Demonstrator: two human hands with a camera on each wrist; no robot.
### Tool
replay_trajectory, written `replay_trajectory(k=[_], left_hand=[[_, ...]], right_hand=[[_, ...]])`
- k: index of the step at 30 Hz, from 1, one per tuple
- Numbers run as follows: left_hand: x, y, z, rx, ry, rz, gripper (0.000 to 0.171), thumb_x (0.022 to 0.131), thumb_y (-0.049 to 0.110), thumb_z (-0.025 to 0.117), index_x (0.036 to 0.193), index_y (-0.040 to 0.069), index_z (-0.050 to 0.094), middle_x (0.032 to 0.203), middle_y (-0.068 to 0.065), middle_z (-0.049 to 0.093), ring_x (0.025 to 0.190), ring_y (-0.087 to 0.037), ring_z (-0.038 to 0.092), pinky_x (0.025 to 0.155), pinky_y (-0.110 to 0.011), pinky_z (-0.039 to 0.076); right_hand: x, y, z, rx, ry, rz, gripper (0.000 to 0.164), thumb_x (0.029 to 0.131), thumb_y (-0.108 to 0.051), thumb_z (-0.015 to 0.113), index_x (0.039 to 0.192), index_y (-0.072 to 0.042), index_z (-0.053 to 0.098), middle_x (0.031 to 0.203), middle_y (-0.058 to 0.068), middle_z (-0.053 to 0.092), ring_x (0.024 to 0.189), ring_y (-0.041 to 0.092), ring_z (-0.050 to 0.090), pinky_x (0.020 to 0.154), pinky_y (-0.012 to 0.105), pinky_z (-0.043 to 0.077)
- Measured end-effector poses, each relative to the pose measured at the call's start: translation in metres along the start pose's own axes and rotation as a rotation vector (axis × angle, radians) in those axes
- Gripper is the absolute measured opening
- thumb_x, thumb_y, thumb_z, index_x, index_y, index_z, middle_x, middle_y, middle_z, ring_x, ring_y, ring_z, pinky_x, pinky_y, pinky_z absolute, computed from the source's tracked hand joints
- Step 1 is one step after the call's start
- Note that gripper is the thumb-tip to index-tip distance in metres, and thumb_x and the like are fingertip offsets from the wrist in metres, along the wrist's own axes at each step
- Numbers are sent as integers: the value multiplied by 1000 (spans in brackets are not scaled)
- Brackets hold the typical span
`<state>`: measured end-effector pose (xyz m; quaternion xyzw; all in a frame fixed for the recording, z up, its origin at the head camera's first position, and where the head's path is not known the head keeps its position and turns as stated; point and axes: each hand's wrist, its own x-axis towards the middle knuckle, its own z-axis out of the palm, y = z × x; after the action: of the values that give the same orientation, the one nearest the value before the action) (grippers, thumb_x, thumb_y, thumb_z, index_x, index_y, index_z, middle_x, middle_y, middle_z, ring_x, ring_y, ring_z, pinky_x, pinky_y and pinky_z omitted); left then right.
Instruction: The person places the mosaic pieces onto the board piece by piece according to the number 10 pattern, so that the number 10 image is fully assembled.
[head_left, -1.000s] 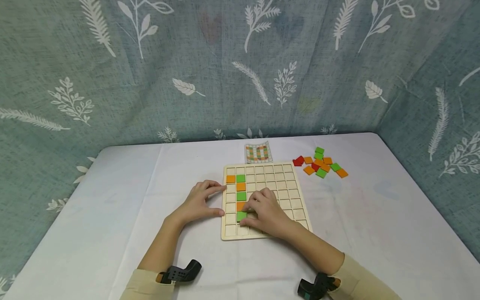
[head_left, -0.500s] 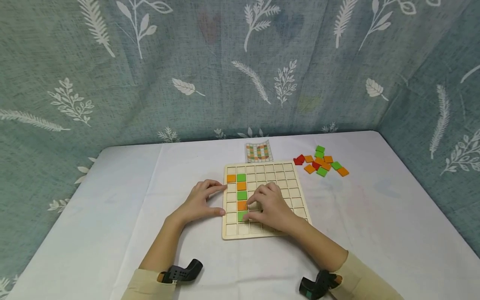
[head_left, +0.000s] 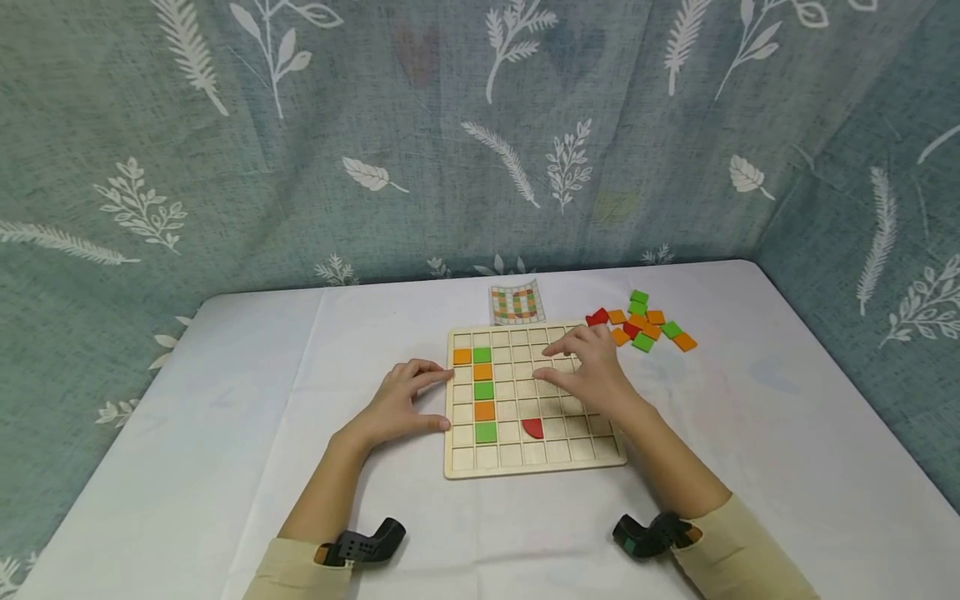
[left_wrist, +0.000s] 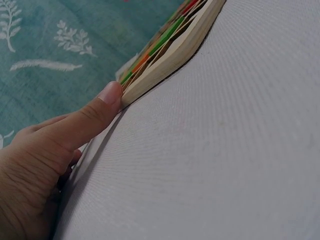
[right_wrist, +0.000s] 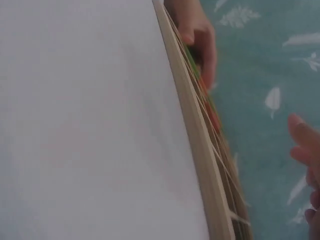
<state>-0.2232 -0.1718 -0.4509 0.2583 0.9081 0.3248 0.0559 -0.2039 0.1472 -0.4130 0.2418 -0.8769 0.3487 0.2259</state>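
A wooden grid board (head_left: 510, 457) lies on the white cloth. My left hand (head_left: 397, 404) touches its left edge with thumb and fingertips; in the left wrist view the thumb (left_wrist: 102, 102) rests at the board's corner. Orange tile (head_left: 484, 410) and green tile (head_left: 486, 432) belong to a column of alternating squares, with another orange tile (head_left: 462, 357) at upper left. A red quarter-round piece (head_left: 532, 428) sits in a lower cell. Above the board's upper right, my right hand (head_left: 596, 371) has thumb and fingers spread apart, holding nothing.
Beyond the board's upper right corner lies a loose pile of green, orange and red pieces (head_left: 651, 332). A pattern card (head_left: 517, 303) with a coloured grid lies behind the board. A patterned curtain (head_left: 420, 208) hangs at the table's far edge.
My right hand has lifted from the lower left cells and moved right and away toward the pile, uncovering the red quarter-round piece. The left hand stays at the board's edge.
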Motion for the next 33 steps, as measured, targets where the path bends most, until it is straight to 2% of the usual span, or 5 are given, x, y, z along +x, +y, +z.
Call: replay_trajectory(k=[5,10,12,27,33], left_hand=[[0,-1,-1,1,-1,4,81,66,54,80,136,25,53,132,0,45,122,-23,34,101,-49,29],[1,0,-1,-3,-2,6,80,66,54,80,136,25,53,131,0,45,122,-22,35,101,-48,29],[1,0,-1,-3,-1,5,81,66,54,80,136,25,53,131,0,45,122,-22,35,100,-48,28],[0,0,0,-7,-2,-5,81,65,53,81,136,25,53,131,1,46,122,-22,35,101,-48,29],[0,1,-1,1,-5,-4,81,66,53,80,137,25,52,131,1,45,123,-23,35,102,-49,28]], right_hand=[[3,12,-19,-5,19,88,31,66,-17,86,88,-2,70,82,14,52,85,27,34,76,41,24],[1,30,-36,14,3,271,31,72,-17,82,95,-1,69,94,15,56,96,30,34,78,41,27],[-1,38,-41,3,15,317,31,74,-18,82,96,-1,69,99,16,58,99,32,34,78,42,28],[-22,82,-86,-149,146,510,34,81,-18,76,105,5,68,101,21,54,101,39,34,77,44,26],[-37,99,-107,-184,78,727,43,89,-30,66,118,2,62,116,24,49,114,40,27,86,53,25]])
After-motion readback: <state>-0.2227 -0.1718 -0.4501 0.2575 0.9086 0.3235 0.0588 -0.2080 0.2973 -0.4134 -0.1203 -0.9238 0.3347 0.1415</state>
